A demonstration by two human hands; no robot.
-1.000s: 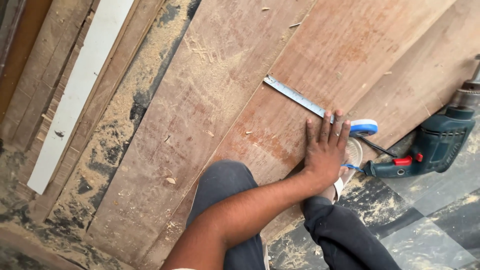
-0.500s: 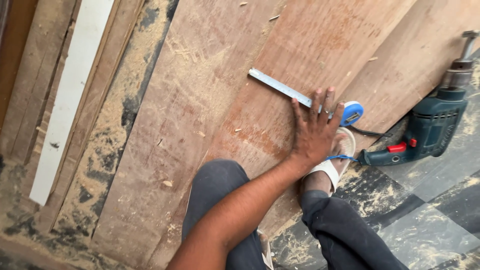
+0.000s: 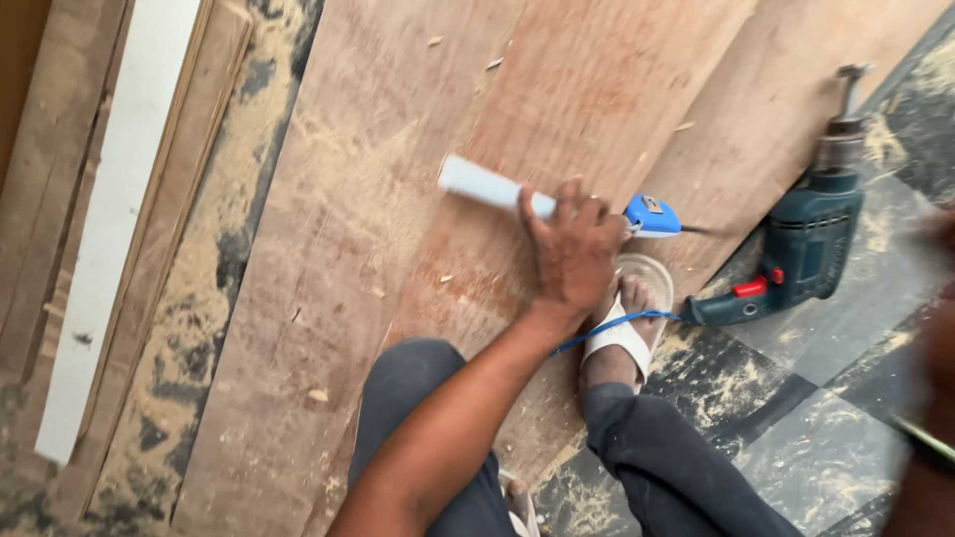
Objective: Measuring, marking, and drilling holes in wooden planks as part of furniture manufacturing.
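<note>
A: Head view, measuring step by the look of it. Left hand (image 3: 572, 254) down on the tape measure (image 3: 652, 216), grip curled over the blade beside the blue case, pinning it to the wide plank (image 3: 378, 249).

B: And the right hand (image 3: 930, 398)?

A: Blurred at the frame edge, something thin and dark near it; cannot tell whether clenched or released.

B: Next?

A: Probably calls for a flat, steady blade before any mark.

B: Surroundings?

A: No worktop: boards flat on a dark tiled floor (image 3: 796, 418), dusted with sawdust. Teal drill (image 3: 806, 249) just beside the plank's edge, sandalled foot (image 3: 627, 318) near it, white strip (image 3: 109, 229) well apart.
</note>
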